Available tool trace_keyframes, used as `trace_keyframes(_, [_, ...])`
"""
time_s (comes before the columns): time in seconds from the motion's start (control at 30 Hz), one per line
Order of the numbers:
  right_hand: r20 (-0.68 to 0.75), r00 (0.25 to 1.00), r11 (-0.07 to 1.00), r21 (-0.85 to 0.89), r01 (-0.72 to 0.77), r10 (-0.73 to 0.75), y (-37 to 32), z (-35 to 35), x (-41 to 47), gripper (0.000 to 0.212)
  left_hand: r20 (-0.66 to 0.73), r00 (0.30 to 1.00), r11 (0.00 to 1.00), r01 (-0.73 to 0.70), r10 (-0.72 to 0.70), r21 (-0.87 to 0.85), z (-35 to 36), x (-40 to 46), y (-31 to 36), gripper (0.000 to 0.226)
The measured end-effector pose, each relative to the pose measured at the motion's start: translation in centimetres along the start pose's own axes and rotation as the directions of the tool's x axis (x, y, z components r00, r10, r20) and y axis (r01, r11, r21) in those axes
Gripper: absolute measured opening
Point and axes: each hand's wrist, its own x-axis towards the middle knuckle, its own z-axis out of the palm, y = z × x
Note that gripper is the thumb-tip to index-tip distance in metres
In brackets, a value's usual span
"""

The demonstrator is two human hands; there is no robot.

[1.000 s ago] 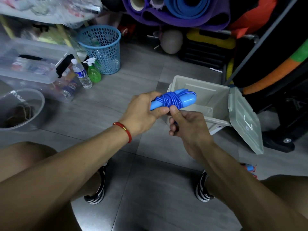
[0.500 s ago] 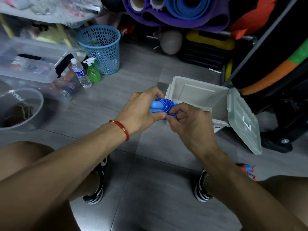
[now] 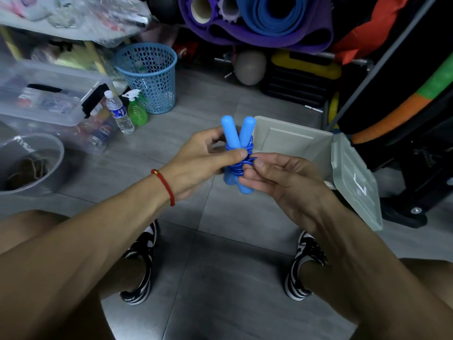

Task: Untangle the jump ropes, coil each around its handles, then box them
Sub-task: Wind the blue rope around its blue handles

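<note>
A blue jump rope point(image 3: 236, 141) stands nearly upright between my hands, its two light-blue handles crossed in an X with the darker cord wound round their middle. My left hand point(image 3: 203, 163) grips the bundle from the left, thumb pressed on the coils. From the right, my right hand point(image 3: 277, 177) pinches the cord at the wrap, fingers curled against the lower handle ends. Just behind the rope on the floor sits the grey box point(image 3: 294, 143), open and turned toward me, its lid point(image 3: 355, 182) hanging open to the right.
A blue mesh basket point(image 3: 149, 77), a water bottle point(image 3: 119, 112) and a green spray bottle point(image 3: 137, 110) stand at the back left beside clear storage bins point(image 3: 44, 94). Rolled mats point(image 3: 257, 18) and dark gym gear fill the back and right. My shoes rest on the grey tiles below.
The wrapped rope has turned from lying sideways to standing upright. My right hand moved from under and over the bundle to its right side, pinching the cord.
</note>
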Motion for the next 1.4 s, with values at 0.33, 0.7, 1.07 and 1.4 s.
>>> trace_keyframes(0.33, [-0.121, 0.880, 0.698, -0.662, 0.272, -0.458, 0.3, 0.7, 0.6, 0.025, -0.033, 0.999, 1.000, -0.013, 0.014, 0.026, 1.4, -0.3, 0.1, 0.036])
trace_keyframes(0.7, [-0.122, 0.810, 0.644, -0.679, 0.353, -0.573, 0.0, 1.1, 0.9, 0.025, 0.032, 0.999, 1.000, -0.013, 0.014, -0.004, 0.7, -0.7, 0.6, 0.038])
trace_keyframes(1.07, [0.031, 0.882, 0.714, -0.573, 0.402, -0.471, -0.5, 0.0, 1.5, 0.010, 0.113, 0.990, 0.978, -0.106, 0.086, 0.180, 0.1, -0.3, 0.8, 0.036])
trace_keyframes(1.4, [0.013, 0.803, 0.560, -0.710, 0.427, -0.596, 1.4, 0.6, 2.1, 0.020, 0.144, 0.987, 0.976, -0.095, 0.068, 0.195, 0.0, -0.1, 0.8, 0.033])
